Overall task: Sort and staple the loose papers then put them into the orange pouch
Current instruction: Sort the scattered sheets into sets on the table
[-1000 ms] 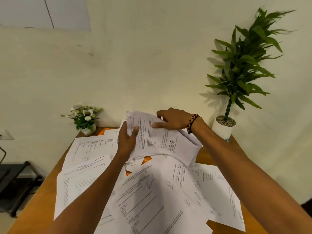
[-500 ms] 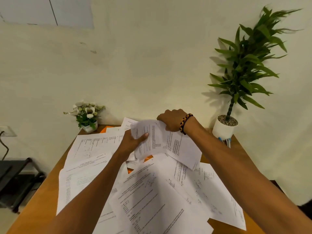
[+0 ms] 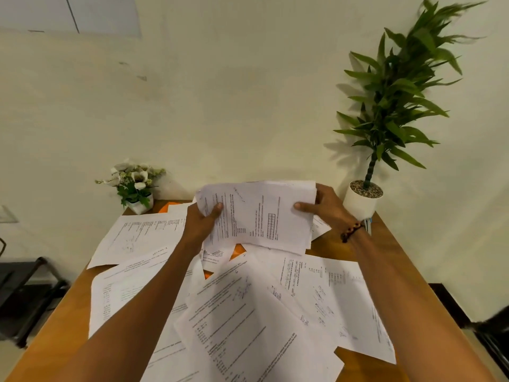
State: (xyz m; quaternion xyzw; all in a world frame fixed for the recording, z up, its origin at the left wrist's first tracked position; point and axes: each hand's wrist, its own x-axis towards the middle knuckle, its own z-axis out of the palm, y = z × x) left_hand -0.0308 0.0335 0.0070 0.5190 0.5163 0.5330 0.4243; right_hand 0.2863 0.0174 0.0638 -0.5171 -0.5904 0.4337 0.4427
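Head view showed the person's two hands raised at the far middle of the surface (image 3: pixel 338 248), gripping one small sheaf of papers (image 3: pixel 261 216) between them. The left hand (image 3: pixel 201 221) pinched the sheaf's left edge, thumb on the printed face and fingers hidden behind. The right hand (image 3: pixel 323 206) held the right edge the same way, thumb lying across the front. The sheaf stood lifted clear of the surface, its long axis running left to right from one hand to the other, its top edge tilted away toward the wall.

Below and nearer the person, the loose papers (image 3: pixel 248 326) lay scattered and overlapping across most of the wooden top, none squared to another. The orange pouch (image 3: pixel 237 250) showed only as small orange patches through gaps in the sheets, directly under the held sheaf and a little nearer the left hand; a further orange corner peeked out at the far left edge. It looked largely buried, so uncovering it would probably come before any filling. No stapler could be made out.

A small flower pot (image 3: pixel 135 188) stood at the far left corner and a tall potted plant (image 3: pixel 366 194) at the far right.
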